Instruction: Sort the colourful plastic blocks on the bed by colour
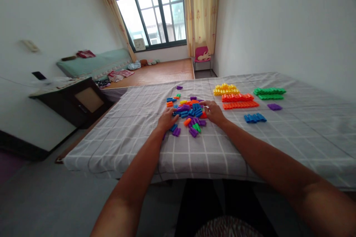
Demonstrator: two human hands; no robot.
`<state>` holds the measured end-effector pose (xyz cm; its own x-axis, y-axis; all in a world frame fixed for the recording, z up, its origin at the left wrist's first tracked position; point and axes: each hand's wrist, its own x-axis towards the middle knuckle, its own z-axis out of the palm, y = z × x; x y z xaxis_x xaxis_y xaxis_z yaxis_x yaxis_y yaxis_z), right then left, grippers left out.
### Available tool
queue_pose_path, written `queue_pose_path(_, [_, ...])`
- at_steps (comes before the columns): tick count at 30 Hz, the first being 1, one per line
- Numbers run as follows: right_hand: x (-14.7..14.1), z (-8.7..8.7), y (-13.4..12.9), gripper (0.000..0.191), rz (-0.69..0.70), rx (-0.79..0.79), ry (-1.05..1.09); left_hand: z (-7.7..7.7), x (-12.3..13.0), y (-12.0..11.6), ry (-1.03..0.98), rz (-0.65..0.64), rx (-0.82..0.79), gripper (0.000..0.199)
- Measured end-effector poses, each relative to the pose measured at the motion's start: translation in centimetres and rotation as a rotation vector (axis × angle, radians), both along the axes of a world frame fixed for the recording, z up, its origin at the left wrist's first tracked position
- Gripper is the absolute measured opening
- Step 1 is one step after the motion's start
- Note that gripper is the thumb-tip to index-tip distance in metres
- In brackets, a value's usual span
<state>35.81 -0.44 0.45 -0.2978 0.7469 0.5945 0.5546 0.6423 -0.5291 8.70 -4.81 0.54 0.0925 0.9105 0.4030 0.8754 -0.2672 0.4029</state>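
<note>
A loose, mixed pile of small plastic pieces (191, 112) in purple, blue, orange, green and yellow lies on the checked cloth. At the pile's left edge is my left hand (167, 119), its fingers apart and touching the pieces. My right hand (213, 113) reaches in from the right side, thumb and index finger spread by the pile. Further right, pieces stand in rows sorted by colour: yellow (226, 89), orange (239, 101), green (269, 93), blue (255, 118) and a small purple group (274, 107).
The grey checked cloth (111, 148) covers the wide surface in front of me. One purple piece (179, 87) lies beyond the pile. A dark cabinet (80, 105) stands at the left; a low bed (164, 72) and a pink chair (202, 54) are behind.
</note>
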Motion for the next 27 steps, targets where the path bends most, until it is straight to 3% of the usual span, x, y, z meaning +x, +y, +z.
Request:
queue_pose_path(3, [0.1,-0.2,-0.1,0.031,0.035,-0.026,-0.093,-0.1,0.5,0.1,0.003,-0.038,-0.02,0.037])
queue_pose_path(8, [0.1,-0.8,-0.3,0.033,0.141,-0.022,-0.211,-0.1,0.3,0.7,-0.03,-0.045,-0.033,0.016])
queue_pose_path(21, [-0.1,-1.1,-0.6,0.032,0.09,-0.033,-0.146,-0.4,-1.1,0.9,-0.212,-0.066,-0.108,0.021])
queue_pose_path(27, [0.1,-1.2,-0.4,0.029,0.022,-0.005,-0.117,1.3,-1.5,0.6,-0.089,0.039,-0.08,0.038])
